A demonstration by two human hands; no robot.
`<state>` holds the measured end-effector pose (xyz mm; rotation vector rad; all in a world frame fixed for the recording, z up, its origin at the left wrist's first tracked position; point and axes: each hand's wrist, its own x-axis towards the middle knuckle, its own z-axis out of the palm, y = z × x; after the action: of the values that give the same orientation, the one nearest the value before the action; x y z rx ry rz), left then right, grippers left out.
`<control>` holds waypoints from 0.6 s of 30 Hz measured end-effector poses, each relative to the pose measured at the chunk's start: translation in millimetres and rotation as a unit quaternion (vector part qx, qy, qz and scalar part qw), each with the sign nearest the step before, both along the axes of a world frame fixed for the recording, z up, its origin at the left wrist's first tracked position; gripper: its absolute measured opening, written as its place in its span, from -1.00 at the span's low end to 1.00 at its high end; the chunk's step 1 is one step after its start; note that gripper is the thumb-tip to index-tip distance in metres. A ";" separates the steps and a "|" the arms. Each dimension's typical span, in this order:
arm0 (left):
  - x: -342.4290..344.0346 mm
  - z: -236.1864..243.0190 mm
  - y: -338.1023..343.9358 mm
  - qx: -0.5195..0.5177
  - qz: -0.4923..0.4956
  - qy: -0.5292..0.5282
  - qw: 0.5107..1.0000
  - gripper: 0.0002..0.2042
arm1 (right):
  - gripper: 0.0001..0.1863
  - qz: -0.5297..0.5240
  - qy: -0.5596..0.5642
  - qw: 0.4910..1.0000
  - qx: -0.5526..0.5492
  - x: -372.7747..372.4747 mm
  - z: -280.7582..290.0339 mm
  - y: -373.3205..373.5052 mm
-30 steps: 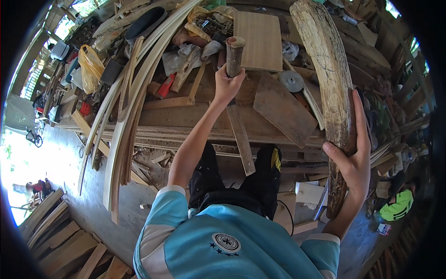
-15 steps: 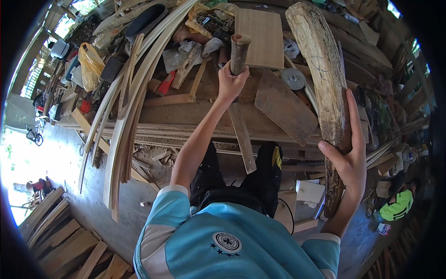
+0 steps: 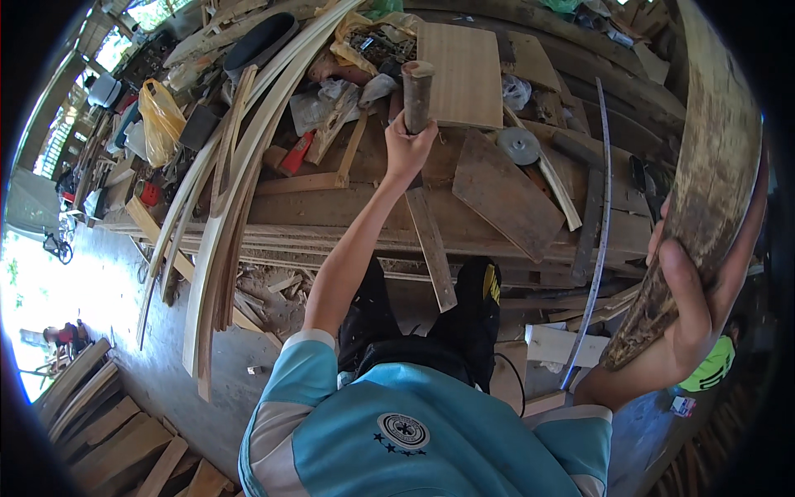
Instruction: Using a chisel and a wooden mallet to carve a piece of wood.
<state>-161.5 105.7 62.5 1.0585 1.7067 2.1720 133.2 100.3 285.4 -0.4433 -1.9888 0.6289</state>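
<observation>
— Farther out to the right, the weathered log has been swung since the earlier frame, and more of a long thin strip has been uncovered.

— How is it held?

— By the right hand alone. That grip is wrapped around the log's lower part, with the thumb laid across the near face; the upper end is cut off by the picture's edge.

— And the left?

— A round piece of wood is clasped firmly by the left hand over the worktop. Whether it is joined to the slat below cannot be told.

— What could go wrong?

— With so much length unsupported above one hand, the log could be tipped or twisted loose by its own weight. If it were dropped leftward, the strip could be struck.
</observation>
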 end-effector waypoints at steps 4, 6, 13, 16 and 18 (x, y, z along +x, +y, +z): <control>-3.4 -4.6 8.0 0.024 -0.024 -0.033 0.999 -0.87 | -0.05 -0.020 -0.018 0.999 0.019 6.0 -18.0 1.3; -4.7 -2.4 6.7 -0.001 -0.030 -0.040 0.999 -0.88 | -0.04 0.012 -0.014 0.999 -0.050 -1.6 -27.6 -2.3; 4.4 1.5 10.4 0.000 -0.061 -0.053 0.997 -0.88 | -0.02 0.061 0.023 0.981 -0.180 -9.4 -37.7 -7.2; 4.6 -0.6 9.2 0.016 -0.067 -0.068 0.995 -0.88 | -0.03 0.060 0.021 0.982 -0.180 -8.3 -38.6 -6.7; 1.4 -2.9 10.4 0.043 -0.055 -0.037 0.997 -0.83 | -0.04 0.071 0.025 0.982 -0.170 -8.4 -41.2 -5.3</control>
<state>-160.1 116.1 59.6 1.0517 1.4988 2.2039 124.8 94.9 244.2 -0.4866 -1.8808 1.0696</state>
